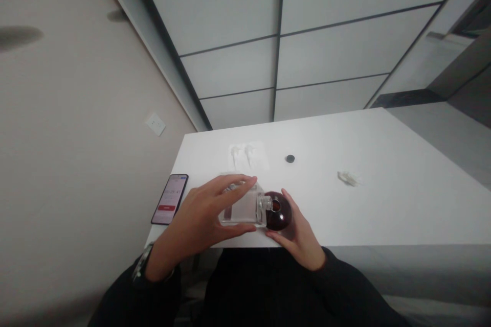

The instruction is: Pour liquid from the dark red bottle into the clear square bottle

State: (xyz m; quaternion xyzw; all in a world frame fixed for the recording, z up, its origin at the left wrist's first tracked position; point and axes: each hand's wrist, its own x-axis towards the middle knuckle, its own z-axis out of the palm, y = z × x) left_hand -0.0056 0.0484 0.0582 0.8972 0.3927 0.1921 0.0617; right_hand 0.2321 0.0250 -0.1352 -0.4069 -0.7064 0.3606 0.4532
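Observation:
My left hand point(209, 212) is wrapped round a clear square glass bottle point(244, 208), fingers above and thumb below. The bottle is tipped on its side, its threaded neck pointing right. That neck meets the round mouth of a dark reddish-brown bottle point(281, 217); whether the two rims touch, I cannot tell. My right hand point(301, 235) grips the dark bottle from the right, with the thumb at the near side. Any liquid passing between the bottles is too small to make out.
A phone point(170, 199) with a lit screen lies at the left on the white table point(402, 189). Farther back are a white sheet point(262, 156) bearing two whitish pieces and a small dark round cap point(290, 159). A crumpled pale scrap point(348, 179) lies to the right.

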